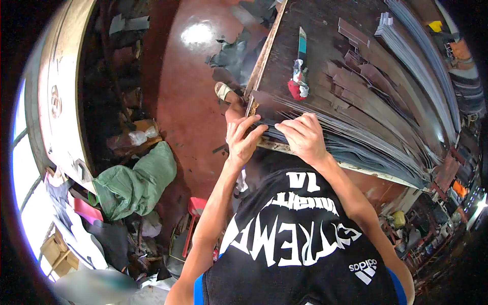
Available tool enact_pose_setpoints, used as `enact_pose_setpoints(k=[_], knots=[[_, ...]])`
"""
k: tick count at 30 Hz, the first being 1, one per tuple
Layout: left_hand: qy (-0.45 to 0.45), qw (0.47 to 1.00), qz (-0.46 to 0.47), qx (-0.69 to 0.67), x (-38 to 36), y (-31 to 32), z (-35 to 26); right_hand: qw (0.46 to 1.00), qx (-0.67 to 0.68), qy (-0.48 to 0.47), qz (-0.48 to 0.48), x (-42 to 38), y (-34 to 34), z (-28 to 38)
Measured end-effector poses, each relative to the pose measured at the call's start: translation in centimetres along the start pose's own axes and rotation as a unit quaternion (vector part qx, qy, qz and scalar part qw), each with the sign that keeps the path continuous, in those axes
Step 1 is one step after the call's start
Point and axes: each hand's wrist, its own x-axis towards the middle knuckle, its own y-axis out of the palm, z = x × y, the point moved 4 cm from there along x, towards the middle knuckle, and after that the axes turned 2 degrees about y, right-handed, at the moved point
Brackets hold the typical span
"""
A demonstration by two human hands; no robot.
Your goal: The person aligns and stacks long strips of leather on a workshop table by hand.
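Observation:
At the near left corner of a table, my left hand (243,140) is closed, its thumb and fingers pinching the edge of a dark thin sheet (272,108). My right hand (306,136) is also closed, with thumb and forefinger together on the same near edge, a short way to the right. Under and beside my hands lies a layered stack of dark flexible sheets (351,145), its edges fanned out. Exactly which layers my fingertips hold is partly hidden. Farther up the table lies a blade-like tool (301,66) with a red and white wrapped end.
Brown offcuts (363,76) and grey strip stacks (412,56) lie across the table (323,15). A green sack (134,180) stands on the left, near a red plastic stool (195,208). Dark scraps (229,56) litter the red floor (188,101). A sandalled foot (223,91) shows beside the table.

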Motion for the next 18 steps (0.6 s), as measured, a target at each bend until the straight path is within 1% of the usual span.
enact_pose_setpoints(k=[6,12,18], knots=[[0.009,0.999,0.038,0.006,0.09,-0.39,-0.11,0.998,0.021,0.014,0.053,0.38,0.07,0.21],[0.015,0.999,0.044,-0.005,0.25,-0.28,-0.01,0.997,0.042,0.039,0.059,0.17,0.28,0.06],[0.025,0.998,0.056,-0.006,0.64,-0.48,-0.23,0.996,0.036,0.040,0.069,0.07,0.25,0.06]])
